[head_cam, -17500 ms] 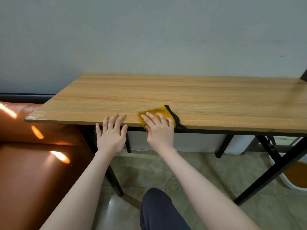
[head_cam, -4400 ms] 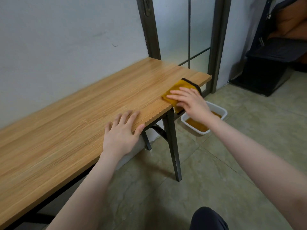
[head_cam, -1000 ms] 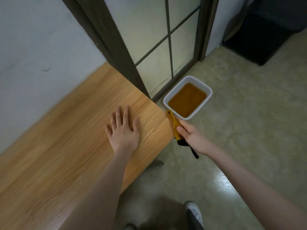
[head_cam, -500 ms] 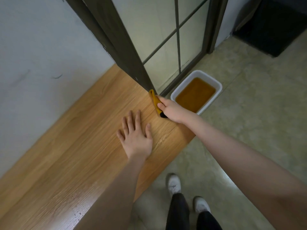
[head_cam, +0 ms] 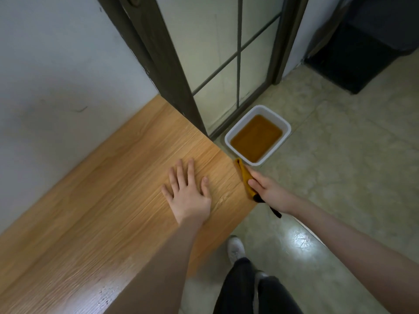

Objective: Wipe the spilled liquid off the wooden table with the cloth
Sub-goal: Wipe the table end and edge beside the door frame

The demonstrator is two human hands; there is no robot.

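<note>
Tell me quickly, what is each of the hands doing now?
Left hand: open, flat on the wooden table.
Right hand: closed on the yellow cloth, at the table's end edge.

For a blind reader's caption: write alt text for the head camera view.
The right hand grips a folded yellow cloth against the end edge of a wooden table, while the left hand rests flat on the tabletop. On the tiled floor just beyond sits a white tub of brown liquid, beside a dark-framed glass door.
</note>
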